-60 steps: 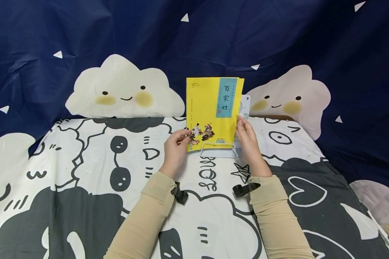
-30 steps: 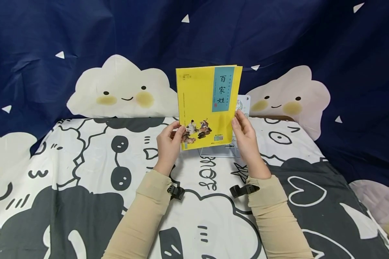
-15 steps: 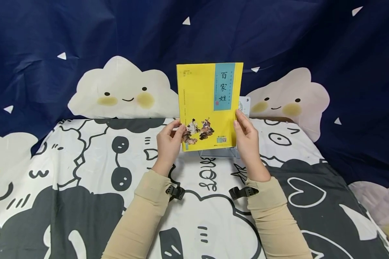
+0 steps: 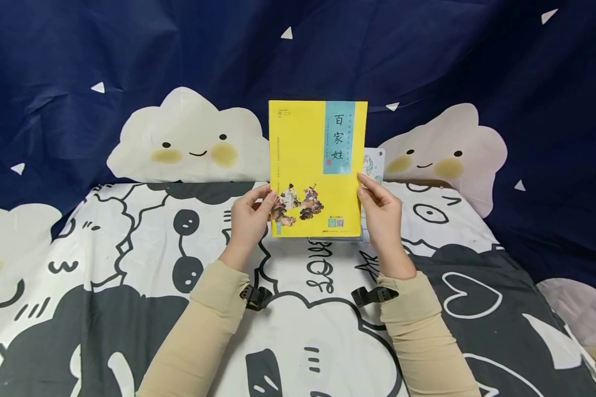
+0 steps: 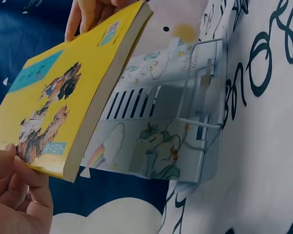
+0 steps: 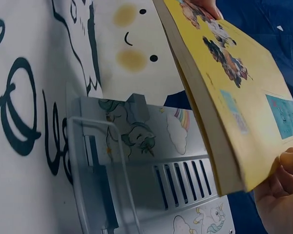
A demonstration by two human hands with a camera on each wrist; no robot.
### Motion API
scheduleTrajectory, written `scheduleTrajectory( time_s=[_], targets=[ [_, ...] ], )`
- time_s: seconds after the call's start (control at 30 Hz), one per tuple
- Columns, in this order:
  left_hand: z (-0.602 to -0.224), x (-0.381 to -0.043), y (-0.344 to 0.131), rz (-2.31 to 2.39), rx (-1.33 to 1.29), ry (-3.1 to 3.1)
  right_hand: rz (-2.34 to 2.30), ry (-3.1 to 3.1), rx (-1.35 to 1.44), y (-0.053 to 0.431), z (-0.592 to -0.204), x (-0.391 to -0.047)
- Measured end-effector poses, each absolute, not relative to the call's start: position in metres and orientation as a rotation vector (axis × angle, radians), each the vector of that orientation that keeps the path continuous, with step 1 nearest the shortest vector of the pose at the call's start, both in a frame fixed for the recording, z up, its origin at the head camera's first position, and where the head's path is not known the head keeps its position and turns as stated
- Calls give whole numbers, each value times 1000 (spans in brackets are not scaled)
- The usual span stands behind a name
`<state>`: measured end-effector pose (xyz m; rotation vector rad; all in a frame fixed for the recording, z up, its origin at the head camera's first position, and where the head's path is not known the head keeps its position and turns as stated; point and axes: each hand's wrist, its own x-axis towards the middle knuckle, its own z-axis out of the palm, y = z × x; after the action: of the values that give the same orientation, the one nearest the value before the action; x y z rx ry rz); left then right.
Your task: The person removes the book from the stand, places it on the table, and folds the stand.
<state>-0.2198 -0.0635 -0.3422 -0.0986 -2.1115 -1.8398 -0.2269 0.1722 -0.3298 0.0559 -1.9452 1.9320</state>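
Note:
A yellow paperback book (image 4: 317, 182) with a blue title panel is held upright between both hands. My left hand (image 4: 249, 223) pinches its lower left edge, thumb on the front cover. On the opposite edge my right hand (image 4: 383, 223) grips it, thumb in front and fingers behind. Behind the book stands a pale book stand (image 5: 156, 141) with unicorn and rainbow pictures, slots and a wire page holder, mostly hidden in the head view. Both wrist views show the book apart from the stand, its page block (image 6: 200, 107) facing down.
The stand rests on a white and dark grey cartoon-print cloth (image 4: 298, 342). A navy curtain (image 4: 327, 49) with white triangles hangs behind. Two cloud-shaped cushions (image 4: 193, 143) with smiling faces lie against it at the back.
The book has come up and away from the stand's wire holder, toward me, and now faces me squarely. Over the last half second it has shifted slightly left and down. Both hands keep holding it.

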Motion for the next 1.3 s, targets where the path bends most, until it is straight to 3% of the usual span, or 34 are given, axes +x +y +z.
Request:
scheduleTrajectory(
  time_s=[1.3],
  targets=[
    [-320,-169,-152,-1897,20,-2359,2158,-2024,329,125,-327,-197]
  ],
)
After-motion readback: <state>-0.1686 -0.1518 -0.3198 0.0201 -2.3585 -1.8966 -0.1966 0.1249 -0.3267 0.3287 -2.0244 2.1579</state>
